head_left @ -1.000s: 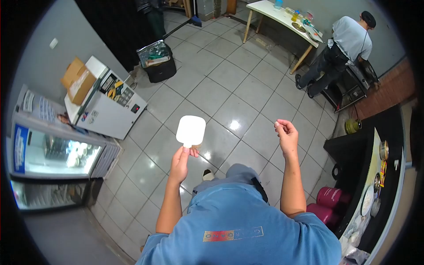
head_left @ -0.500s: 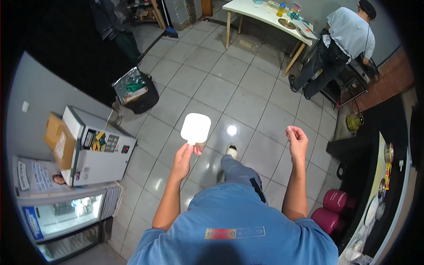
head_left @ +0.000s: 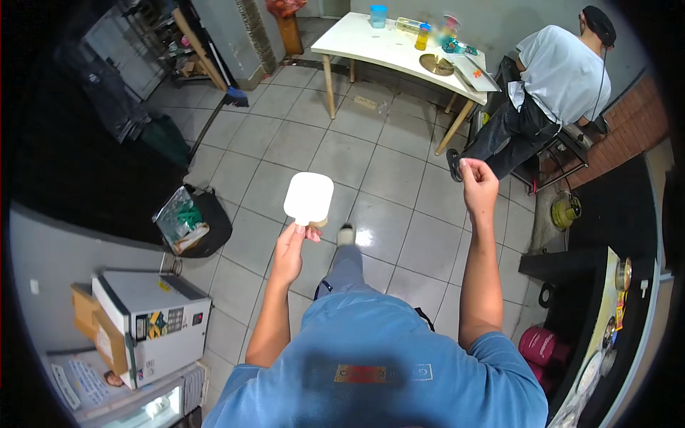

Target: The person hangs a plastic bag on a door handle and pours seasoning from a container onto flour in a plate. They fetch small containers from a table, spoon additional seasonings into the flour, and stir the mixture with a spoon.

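My left hand (head_left: pixel 291 250) is closed round the short handle of a flat white paddle-shaped object (head_left: pixel 309 197), held upright over the tiled floor. Something small and brownish shows behind my left fingers, too hidden to name. My right hand (head_left: pixel 479 187) is raised on the right with its fingers pinched together; whatever it may hold is too small to make out. Beyond it, a co-worker (head_left: pixel 564 78) in a light shirt and black cap bends over a black stand by the wall.
A white table (head_left: pixel 371 48) with bottles and a tray stands ahead. Leftward are an open black bag (head_left: pixel 207 222), a white chest freezer (head_left: pixel 168 321) and a lit fridge (head_left: pixel 153 412). A dark counter (head_left: pixel 598 314), pink cylinders (head_left: pixel 539 346) and a green cylinder (head_left: pixel 565 210) are right.
The table and co-worker look nearer, while the bag and freezer have shifted left and down in view. My left hand still holds the white object; my right hand sits higher in view.
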The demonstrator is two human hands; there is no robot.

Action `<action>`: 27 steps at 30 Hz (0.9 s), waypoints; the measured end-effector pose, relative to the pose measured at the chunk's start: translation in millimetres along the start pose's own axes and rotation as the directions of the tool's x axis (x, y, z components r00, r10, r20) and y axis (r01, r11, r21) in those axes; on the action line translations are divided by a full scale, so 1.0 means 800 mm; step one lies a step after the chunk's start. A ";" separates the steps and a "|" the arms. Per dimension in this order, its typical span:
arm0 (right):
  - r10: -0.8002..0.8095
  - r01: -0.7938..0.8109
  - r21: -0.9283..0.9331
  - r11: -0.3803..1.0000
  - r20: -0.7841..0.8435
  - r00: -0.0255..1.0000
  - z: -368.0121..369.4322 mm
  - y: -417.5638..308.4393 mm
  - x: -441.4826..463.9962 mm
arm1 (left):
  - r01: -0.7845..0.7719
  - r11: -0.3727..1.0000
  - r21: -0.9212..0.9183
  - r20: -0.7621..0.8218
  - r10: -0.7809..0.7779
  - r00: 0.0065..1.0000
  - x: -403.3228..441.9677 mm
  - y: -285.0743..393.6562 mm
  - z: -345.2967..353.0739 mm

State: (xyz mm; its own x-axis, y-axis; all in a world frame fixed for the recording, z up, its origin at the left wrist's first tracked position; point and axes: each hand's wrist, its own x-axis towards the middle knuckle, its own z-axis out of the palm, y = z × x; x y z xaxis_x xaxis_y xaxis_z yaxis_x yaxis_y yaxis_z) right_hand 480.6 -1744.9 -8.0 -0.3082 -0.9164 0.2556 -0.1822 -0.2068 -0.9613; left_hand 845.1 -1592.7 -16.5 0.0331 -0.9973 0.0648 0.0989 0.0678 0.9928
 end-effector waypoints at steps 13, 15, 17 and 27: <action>0.058 -0.123 -0.263 0.957 -0.239 0.969 0.142 0.149 0.471 | -0.020 1.000 0.003 0.137 0.020 0.990 0.600 -0.041 0.013; 0.047 -0.144 -0.424 0.894 -0.231 0.972 0.158 0.152 0.535 | -0.055 0.998 0.039 0.156 0.048 0.987 0.666 -0.037 0.023; 0.038 -0.158 -0.467 0.870 -0.257 0.966 0.169 0.163 0.595 | -0.063 0.998 0.003 0.153 0.062 0.986 0.723 -0.044 0.035; -0.132 -0.076 -0.721 0.689 -0.228 0.965 0.173 0.379 1.024 | 0.050 0.999 0.017 -0.049 -0.049 0.998 1.035 -0.143 0.139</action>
State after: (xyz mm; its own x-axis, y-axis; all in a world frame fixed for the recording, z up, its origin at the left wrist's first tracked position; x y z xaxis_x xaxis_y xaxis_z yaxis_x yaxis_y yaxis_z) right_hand 302.3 -2605.5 -104.2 -0.4858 -0.7790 0.3965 -0.7752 0.1745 -0.6071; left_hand 750.2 -2429.3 -65.1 0.0767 -0.9970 0.0113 0.0834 0.0177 0.9964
